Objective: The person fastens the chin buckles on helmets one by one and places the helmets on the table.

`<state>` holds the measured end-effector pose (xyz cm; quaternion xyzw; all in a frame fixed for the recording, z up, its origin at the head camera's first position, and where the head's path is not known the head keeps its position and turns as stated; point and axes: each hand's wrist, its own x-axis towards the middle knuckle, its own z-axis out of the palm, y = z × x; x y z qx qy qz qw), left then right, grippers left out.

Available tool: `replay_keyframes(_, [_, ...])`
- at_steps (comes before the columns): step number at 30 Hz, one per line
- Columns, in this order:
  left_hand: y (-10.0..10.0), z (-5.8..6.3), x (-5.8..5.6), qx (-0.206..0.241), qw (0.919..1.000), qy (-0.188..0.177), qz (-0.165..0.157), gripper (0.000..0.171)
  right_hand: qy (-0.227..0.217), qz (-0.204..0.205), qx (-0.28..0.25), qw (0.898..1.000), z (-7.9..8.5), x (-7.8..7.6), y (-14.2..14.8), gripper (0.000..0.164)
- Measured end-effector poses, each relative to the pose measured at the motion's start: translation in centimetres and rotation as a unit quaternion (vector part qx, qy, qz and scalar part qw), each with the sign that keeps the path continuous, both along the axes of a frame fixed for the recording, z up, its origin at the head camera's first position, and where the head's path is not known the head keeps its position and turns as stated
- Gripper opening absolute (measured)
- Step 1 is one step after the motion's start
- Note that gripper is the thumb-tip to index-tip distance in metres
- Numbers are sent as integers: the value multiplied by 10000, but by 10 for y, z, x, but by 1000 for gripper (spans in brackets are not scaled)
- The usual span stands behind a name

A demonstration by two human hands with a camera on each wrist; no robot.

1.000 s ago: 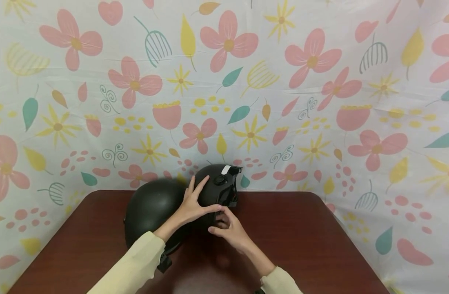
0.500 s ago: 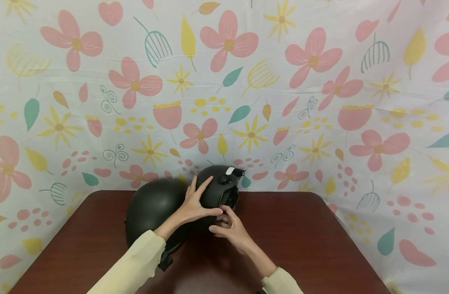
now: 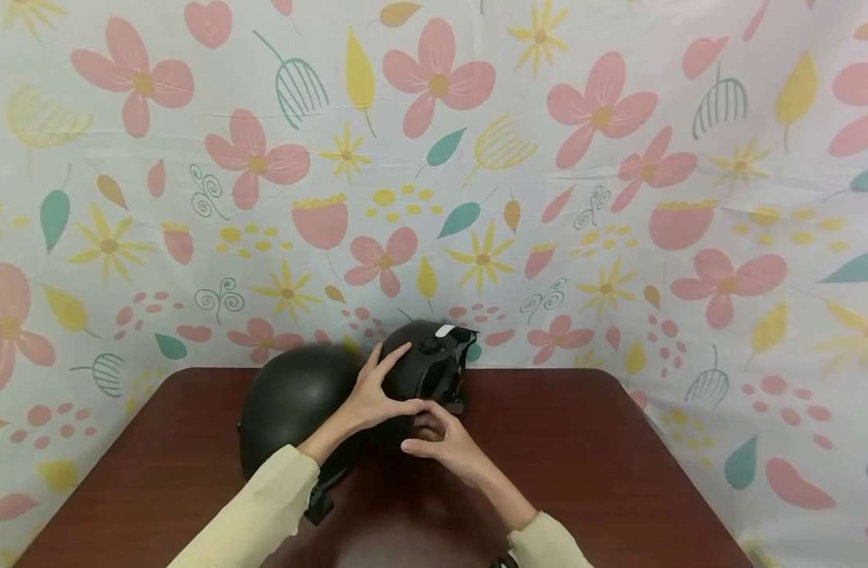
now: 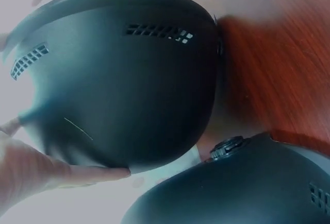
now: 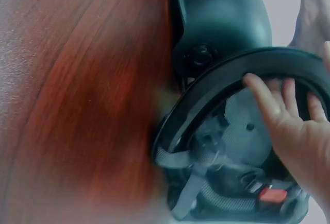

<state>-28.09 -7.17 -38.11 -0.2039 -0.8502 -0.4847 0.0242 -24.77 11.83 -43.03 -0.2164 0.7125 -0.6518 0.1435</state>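
A black helmet [image 3: 423,371] with a white label stands tilted at the far side of the table, held by both hands. My left hand [image 3: 372,401] spreads its fingers over the shell and sets its thumb towards the rim; the left wrist view shows the vented shell [image 4: 124,90] from close up. My right hand [image 3: 457,448] grips the lower edge, with fingers reaching inside; the right wrist view shows the helmet's hollow with grey straps [image 5: 193,193] and a red buckle part [image 5: 272,195]. Against its left side is a second, larger-looking black helmet [image 3: 292,402], partly behind the left forearm.
The dark red wooden table [image 3: 569,457] extends beneath and to the right of both helmets. A white cloth [image 3: 505,260] with printed flowers and leaves hangs close behind the table and along its sides. A black strap mount [image 3: 319,506] juts from the second helmet's near edge.
The held helmet turns and tilts slightly, its front edge shifting a little to the right. Both hands keep hold in nearly the same place. The second helmet stays put.
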Motion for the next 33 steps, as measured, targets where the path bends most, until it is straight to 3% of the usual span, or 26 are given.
replay_keyframes(5, [3, 2, 3, -49, 10000, 51, -30, 90, 528, -335, 462, 9970, 5, 5, -5, 77])
replay_keyframes(11, [5, 0, 5, -375, 9987, 330, 42, 94, 164, -188, 92, 9996, 0, 5, -5, 84])
replay_keyframes(17, [4, -2, 6, -620, 9963, 590, -117, 101, -160, 27, -418, 9990, -5, 5, -6, 72])
replay_keyframes(25, [2, 1, 7, -694, 9962, 530, -40, 96, -235, -30, -434, 9988, -4, 7, -6, 88])
replay_keyframes(33, [3, 1, 8, -580, 9964, 603, 169, 91, -93, 109, -426, 9990, -3, 6, -5, 73])
